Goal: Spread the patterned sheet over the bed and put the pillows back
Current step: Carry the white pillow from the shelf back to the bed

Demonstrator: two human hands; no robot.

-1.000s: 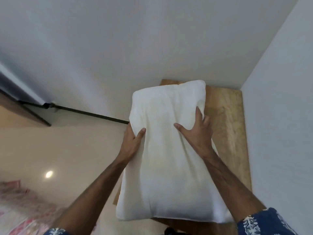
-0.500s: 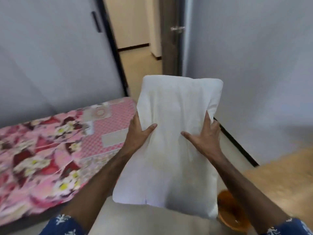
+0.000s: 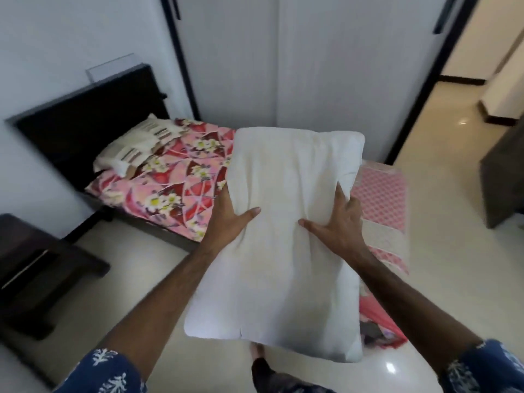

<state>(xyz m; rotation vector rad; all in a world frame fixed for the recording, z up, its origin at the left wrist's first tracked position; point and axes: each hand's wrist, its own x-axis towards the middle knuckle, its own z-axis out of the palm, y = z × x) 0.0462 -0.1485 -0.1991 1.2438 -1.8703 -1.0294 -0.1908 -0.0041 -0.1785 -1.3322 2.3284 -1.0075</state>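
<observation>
I hold a large white pillow in front of me, above the floor beside the bed. My left hand grips its left edge and my right hand grips its right edge, thumbs on top. The pink and red flowered sheet covers the bed behind the pillow, reaching the foot end at the right. A cream striped pillow lies at the head end against the dark headboard. The white pillow hides the middle of the bed.
A dark low bedside table stands at the left. White wardrobe doors rise behind the bed. An open doorway and a dark cabinet are at the right. Glossy tiled floor lies between me and the bed.
My view has swung left from the corner and doorway to the bed, which now shows its headboard and striped pillow. Both hands keep the same hold on the white pillow.
</observation>
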